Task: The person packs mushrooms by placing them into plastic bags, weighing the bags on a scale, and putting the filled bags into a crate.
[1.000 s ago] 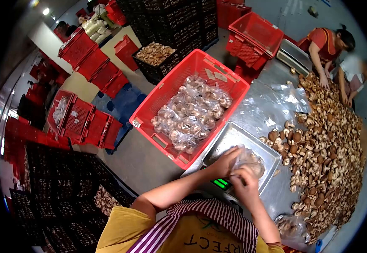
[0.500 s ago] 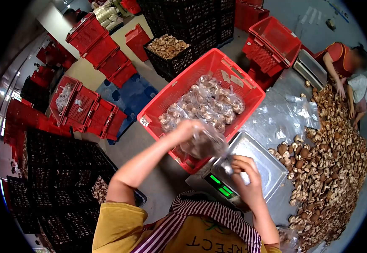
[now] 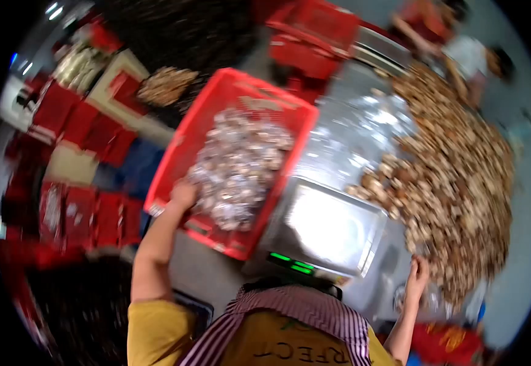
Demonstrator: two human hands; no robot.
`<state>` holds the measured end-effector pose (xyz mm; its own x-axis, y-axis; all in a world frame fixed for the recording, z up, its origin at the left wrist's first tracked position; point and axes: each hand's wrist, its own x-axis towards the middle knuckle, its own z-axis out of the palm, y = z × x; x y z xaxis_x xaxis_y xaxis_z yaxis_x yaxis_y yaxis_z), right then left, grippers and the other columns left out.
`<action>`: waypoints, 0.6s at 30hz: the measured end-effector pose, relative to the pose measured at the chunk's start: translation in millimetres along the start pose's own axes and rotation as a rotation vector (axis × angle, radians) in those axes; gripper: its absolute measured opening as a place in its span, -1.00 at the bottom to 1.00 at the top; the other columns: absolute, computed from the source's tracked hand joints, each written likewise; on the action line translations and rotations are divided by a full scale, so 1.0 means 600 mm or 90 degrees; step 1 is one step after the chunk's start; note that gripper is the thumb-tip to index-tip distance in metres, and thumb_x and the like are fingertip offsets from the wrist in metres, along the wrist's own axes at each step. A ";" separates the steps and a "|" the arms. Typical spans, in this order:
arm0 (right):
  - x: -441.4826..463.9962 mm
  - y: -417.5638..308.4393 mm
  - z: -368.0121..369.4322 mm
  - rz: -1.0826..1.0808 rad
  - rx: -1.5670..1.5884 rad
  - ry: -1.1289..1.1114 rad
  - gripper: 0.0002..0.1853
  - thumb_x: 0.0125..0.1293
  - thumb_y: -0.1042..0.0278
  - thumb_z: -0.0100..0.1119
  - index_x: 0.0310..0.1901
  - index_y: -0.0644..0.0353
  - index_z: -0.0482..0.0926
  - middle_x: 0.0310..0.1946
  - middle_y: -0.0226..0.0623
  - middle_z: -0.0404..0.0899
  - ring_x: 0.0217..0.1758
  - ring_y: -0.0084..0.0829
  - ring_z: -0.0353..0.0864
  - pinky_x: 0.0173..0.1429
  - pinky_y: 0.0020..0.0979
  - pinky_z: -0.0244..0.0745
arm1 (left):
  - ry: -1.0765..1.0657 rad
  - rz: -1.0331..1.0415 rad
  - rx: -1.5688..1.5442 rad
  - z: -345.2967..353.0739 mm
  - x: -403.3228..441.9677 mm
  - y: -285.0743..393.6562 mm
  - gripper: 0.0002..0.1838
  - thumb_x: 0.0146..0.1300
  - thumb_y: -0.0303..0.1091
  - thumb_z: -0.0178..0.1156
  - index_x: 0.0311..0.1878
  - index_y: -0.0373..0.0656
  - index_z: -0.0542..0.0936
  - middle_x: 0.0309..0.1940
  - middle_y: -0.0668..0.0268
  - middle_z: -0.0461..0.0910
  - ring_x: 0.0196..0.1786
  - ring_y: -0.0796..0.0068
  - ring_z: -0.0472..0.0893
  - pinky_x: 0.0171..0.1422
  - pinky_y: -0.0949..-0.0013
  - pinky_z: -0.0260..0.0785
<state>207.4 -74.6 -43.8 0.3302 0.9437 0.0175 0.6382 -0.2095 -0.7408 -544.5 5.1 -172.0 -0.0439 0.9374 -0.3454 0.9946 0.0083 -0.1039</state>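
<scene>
Left hand [image 3: 184,194]: blurred, at the near left side of a red crate [image 3: 288,166], by the bagged mushrooms [image 3: 241,163]; whether the fingers gripped a bag could not be told. Right hand [image 3: 418,277]: well apart from the left, fingers bent, at the near edge of the loose mushroom heap [image 3: 460,189]; its hold could not be told.

Bagged mushrooms: many clear bags, piled inside the red crate, left of the scale.

Scale [image 3: 332,226]: metal pan, between crate and heap; green-lit display [image 3: 291,262] on its near side.

Loose mushroom heap: spread over the right of the metal table [image 3: 382,268]. Clear plastic bags [image 3: 384,116]: flat, on its far part.

Two co-workers [image 3: 424,27] [image 3: 470,58]: far right, arms reaching to the heap.

Stacked red crates [image 3: 314,36]: far, beyond the table.
</scene>
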 end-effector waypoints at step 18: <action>-0.126 0.265 -0.261 0.269 -0.434 0.512 -0.06 0.07 0.10 0.42 0.43 0.18 0.13 0.43 0.09 0.09 0.48 0.03 0.10 0.45 -0.02 0.13 | 0.273 -0.008 -0.265 -0.099 -0.042 0.134 -0.62 0.14 -0.52 0.15 0.08 -0.22 0.56 -0.04 0.07 0.59 0.07 0.01 0.50 0.20 0.11 0.33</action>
<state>392.6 -219.3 -57.8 0.8025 0.3785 0.4613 0.5344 -0.7998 -0.2733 -458.1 3.0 -116.2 -0.0995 0.9926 0.0693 0.9514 0.0745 0.2988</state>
